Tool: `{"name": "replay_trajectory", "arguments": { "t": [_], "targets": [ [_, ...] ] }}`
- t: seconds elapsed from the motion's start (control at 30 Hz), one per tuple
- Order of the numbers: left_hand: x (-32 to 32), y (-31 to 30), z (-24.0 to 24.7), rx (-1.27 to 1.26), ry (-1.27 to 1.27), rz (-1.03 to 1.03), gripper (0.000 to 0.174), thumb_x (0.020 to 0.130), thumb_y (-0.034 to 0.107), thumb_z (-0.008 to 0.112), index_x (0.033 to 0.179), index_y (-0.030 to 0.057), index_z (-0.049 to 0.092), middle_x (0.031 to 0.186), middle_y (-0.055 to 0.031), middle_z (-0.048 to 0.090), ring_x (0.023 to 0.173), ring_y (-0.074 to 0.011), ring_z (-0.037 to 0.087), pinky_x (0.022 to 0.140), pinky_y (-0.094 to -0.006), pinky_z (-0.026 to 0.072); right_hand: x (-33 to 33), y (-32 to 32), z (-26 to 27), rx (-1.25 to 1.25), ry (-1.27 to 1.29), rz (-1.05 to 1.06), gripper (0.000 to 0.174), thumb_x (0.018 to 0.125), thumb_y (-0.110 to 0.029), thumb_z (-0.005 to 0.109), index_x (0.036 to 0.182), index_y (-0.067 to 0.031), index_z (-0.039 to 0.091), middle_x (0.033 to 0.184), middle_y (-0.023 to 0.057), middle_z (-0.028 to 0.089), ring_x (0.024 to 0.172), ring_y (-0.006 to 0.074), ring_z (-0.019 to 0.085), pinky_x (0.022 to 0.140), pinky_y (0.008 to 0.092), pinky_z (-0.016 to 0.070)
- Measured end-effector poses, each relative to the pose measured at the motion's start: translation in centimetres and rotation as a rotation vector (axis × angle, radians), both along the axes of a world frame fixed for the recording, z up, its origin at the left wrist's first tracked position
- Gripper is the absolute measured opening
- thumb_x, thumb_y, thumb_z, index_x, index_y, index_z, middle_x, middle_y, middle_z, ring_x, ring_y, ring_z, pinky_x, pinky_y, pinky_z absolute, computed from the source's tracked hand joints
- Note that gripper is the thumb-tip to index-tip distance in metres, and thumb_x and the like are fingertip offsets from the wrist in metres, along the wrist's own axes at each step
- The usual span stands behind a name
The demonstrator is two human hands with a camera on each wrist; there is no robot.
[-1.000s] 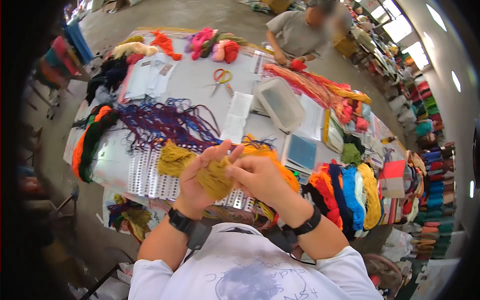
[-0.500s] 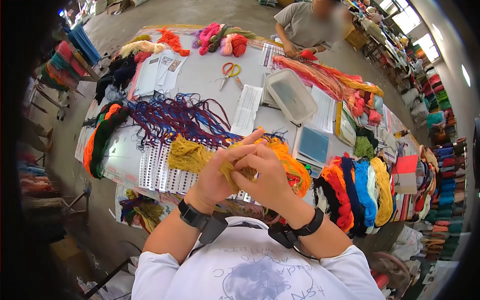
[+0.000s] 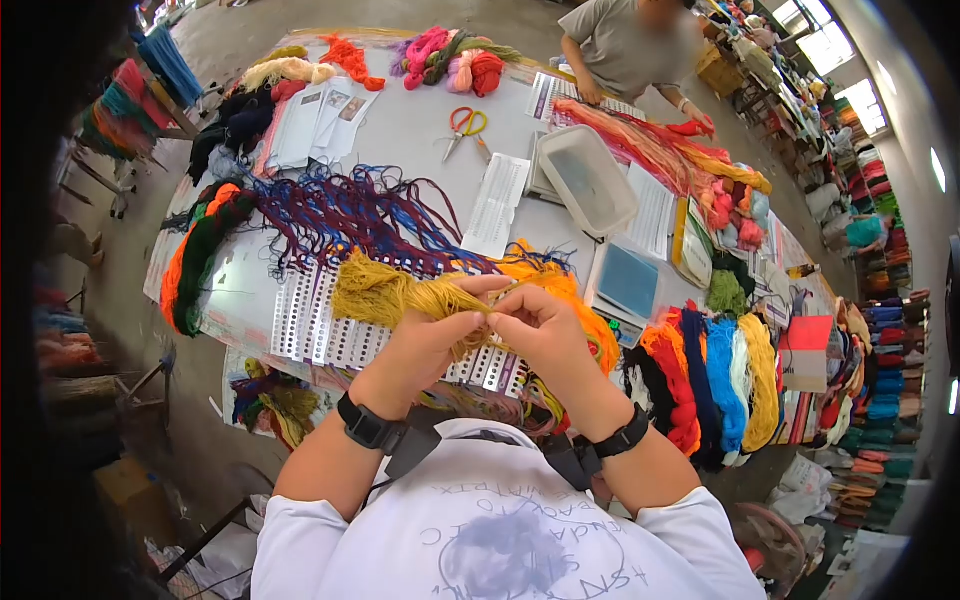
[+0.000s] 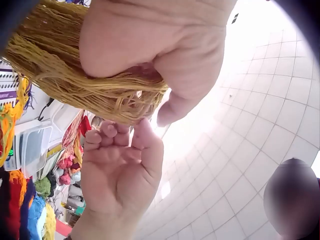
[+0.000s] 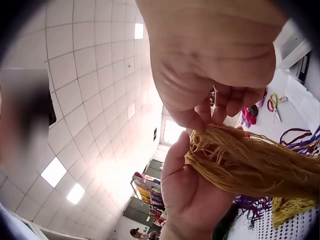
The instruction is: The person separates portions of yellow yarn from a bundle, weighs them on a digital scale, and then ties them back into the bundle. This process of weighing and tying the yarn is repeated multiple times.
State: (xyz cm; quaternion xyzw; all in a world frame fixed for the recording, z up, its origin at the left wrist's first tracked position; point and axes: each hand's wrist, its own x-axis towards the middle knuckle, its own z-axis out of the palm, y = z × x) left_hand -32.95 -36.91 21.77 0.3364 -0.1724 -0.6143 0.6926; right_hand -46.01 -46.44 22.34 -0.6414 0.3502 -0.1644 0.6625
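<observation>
A hank of mustard-yellow yarn (image 3: 385, 290) lies across my left hand (image 3: 415, 350), the thumb over it and the fingers beneath. At the hank's right end my right hand (image 3: 545, 330) pinches strands between thumb and forefinger, close to the left thumb tip. Looped strand ends (image 4: 142, 102) show between the two hands in the left wrist view. From the right wrist view, the yarn (image 5: 250, 160) spreads out over the left palm. Below the hank lie white cards with rows of holes (image 3: 305, 320).
Dark blue and purple strands (image 3: 360, 215) spread behind the cards, with orange yarn (image 3: 585, 315) right of my hands. Scissors (image 3: 463, 128), a clear plastic box (image 3: 588, 180) and a blue-lidded case (image 3: 627, 278) lie farther back. Another person (image 3: 630, 50) stands across the table.
My left fingers, spread and raised earlier, have lowered around the hank. My right hand has come to its end, pinching there. The other person's hand has moved right with something red.
</observation>
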Motion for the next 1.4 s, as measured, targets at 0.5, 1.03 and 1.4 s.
{"name": "replay_trajectory", "arguments": {
  "t": [0.5,1.03,1.4],
  "targets": [
    [1.3,0.1,-1.4,-0.075,0.023,-0.011,0.062,0.059,0.003,0.041,0.12,-0.0084,0.051,0.075,-0.002,0.045,0.081,-0.0158,0.052,0.084,-0.0283,0.0416,0.5,-0.4,2.0,0.269,-0.056,0.121,0.007,0.082,-0.007,0.057,0.085,-0.0013,0.054,0.076,0.0028,0.06,0.071,0.0058,0.055,0.065,0.0209,0.0433],
    [0.6,-0.6,-1.9,-0.148,-0.104,0.053,0.055,0.082,0.0,0.057,0.134,-0.0013,0.037,0.091,-0.0024,0.05,0.081,-0.009,0.052,0.074,-0.0226,0.0438,0.5,-0.6,2.1,0.143,-0.04,0.071,0.01,0.081,-0.008,0.06,0.085,0.0017,0.06,0.076,0.0039,0.065,0.069,0.0056,0.058,0.062,0.0197,0.0449],
    [0.9,-0.2,-2.4,-0.149,-0.126,0.039,0.054,0.072,-0.002,0.045,0.125,-0.0063,0.045,0.082,0.0011,0.048,0.086,-0.0112,0.049,0.085,-0.0278,0.0416,0.6,-1.3,1.0,0.257,-0.19,-0.075,0.006,0.08,-0.006,0.056,0.084,-0.0013,0.056,0.075,0.0014,0.059,0.066,0.0052,0.053,0.06,0.0206,0.0419]
  ]
}}
